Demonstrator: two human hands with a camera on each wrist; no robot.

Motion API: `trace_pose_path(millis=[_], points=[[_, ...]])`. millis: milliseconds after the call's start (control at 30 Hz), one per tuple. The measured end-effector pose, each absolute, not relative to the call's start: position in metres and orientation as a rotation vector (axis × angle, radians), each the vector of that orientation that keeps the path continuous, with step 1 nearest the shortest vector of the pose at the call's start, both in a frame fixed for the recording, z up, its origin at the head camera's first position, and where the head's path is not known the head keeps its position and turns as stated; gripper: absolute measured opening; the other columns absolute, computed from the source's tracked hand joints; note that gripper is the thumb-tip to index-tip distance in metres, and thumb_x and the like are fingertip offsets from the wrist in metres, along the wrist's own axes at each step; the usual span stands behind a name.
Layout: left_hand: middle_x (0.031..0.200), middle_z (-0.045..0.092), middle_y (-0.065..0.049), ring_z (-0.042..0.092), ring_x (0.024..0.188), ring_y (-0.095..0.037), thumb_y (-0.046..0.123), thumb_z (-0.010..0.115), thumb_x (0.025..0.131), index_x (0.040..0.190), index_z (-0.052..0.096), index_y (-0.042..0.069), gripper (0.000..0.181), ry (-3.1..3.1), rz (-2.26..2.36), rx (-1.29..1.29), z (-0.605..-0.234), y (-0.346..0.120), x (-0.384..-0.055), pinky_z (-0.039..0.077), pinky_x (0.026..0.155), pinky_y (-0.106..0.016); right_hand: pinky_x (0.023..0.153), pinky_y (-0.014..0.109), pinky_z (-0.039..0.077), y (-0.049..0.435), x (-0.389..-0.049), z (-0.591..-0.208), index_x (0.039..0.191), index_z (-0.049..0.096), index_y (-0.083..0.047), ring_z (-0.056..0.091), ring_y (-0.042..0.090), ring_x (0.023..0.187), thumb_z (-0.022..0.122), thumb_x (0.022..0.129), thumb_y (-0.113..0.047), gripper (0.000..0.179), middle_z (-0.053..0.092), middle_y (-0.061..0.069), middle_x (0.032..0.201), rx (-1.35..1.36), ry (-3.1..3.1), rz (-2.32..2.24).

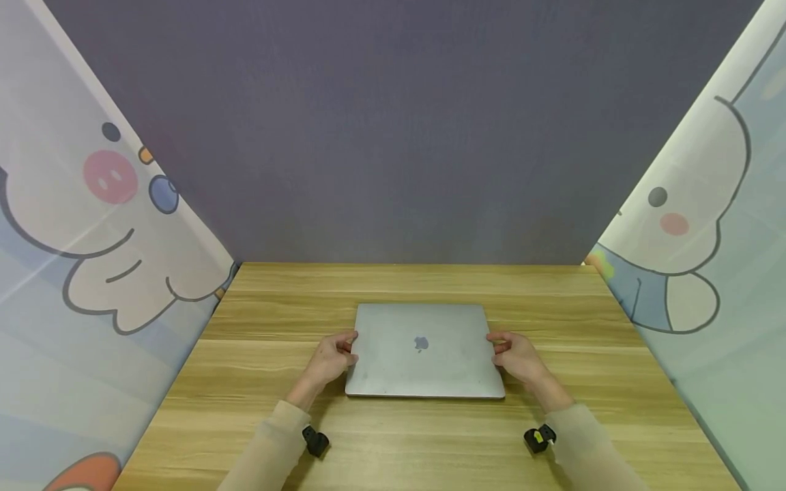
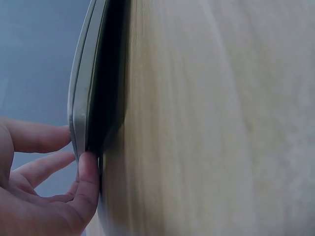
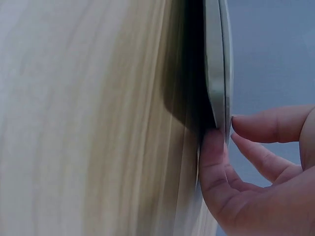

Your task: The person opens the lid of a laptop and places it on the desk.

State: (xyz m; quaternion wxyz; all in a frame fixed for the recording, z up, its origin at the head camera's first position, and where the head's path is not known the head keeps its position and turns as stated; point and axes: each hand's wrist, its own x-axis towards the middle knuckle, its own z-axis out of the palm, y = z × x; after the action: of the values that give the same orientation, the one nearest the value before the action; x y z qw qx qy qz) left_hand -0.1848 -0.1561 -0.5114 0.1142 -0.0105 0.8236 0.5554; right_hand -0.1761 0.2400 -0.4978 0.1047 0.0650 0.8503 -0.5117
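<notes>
A closed silver laptop [image 1: 424, 372] lies flat, lid up, with a dark apple logo facing me. My left hand [image 1: 329, 358] pinches its left side edge and my right hand [image 1: 517, 356] pinches the right one. In the left wrist view, the left hand [image 2: 47, 196] has the thumb against the lid side and a fingertip tucked beneath the laptop's edge [image 2: 83, 98]. The right wrist view shows the same hold by the right hand [image 3: 266, 187] on the opposite edge [image 3: 216, 73]. A dark gap and shadow show between the laptop's underside and the wood.
The wood-grain table [image 1: 295, 307] ends at a dark grey wall [image 1: 399, 136] behind. Cartoon-printed curtains [image 1: 61, 286] stand along both sides. A small black wrist camera [image 1: 316, 442] sits by the left sleeve, another black camera [image 1: 539, 438] by the right.
</notes>
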Motion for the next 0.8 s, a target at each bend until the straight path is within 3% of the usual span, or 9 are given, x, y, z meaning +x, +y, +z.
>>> trace_pose_path(millis=[467,800], points=[[0.104,0.060,-0.014,0.055,0.083,-0.021,-0.009,0.069,0.085,0.139,0.057,-0.007,0.055,2.565,1.473,-0.014,-0.5107,-0.1510,-0.1868,0.050,0.065,-0.027,0.059,0.025,0.045,0.2309,-0.1756,-0.4987,0.129,0.060,0.011,0.049,0.024,0.083,0.059,0.082,0.014,0.047,0.052,0.013,0.094,0.230,2.591,-1.414],[0.105,0.063,-0.014,0.058,0.087,-0.021,-0.008,0.071,0.084,0.137,0.058,-0.009,0.054,2.617,1.423,-0.007,-0.5131,-0.1516,-0.1873,0.054,0.071,-0.032,0.062,0.026,0.048,0.2324,-0.1718,-0.4992,0.126,0.062,0.011,0.054,0.024,0.087,0.062,0.086,0.010,0.040,0.060,0.014,0.097,0.197,2.641,-1.360]])
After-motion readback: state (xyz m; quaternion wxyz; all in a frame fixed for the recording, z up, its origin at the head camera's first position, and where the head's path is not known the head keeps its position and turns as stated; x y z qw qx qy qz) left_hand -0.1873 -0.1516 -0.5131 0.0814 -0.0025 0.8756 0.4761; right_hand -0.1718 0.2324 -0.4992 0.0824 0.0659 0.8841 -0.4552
